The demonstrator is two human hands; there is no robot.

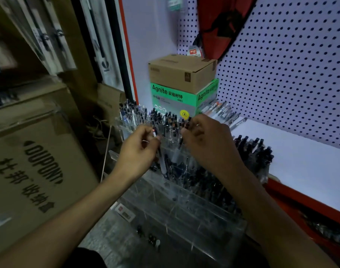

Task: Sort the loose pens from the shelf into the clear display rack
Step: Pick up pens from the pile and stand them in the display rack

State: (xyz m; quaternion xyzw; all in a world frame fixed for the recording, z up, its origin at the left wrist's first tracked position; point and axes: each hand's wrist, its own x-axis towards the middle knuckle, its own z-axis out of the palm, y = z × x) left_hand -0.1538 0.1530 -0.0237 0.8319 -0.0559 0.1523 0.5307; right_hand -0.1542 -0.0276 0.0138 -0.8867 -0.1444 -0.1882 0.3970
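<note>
Two hands work over the clear display rack: left hand and right hand each pinch an upright pen (tips pointing down into the compartments).

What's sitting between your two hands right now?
Head view: upright pens standing in the clear display rack fill the gap between left hand and right hand.

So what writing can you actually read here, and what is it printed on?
"Agnite 安格耐特": front of the green box, with "Agnite" repeated on its side.
"A": round yellow sticker on that box.
"DUPONT", "杜邦" and "收纳": side of the large cardboard carton at left, seen turned sideways.
Too small or blurred to read: the small print on the brown box, the red tag above it, and the red label by the clear display rack.
</note>
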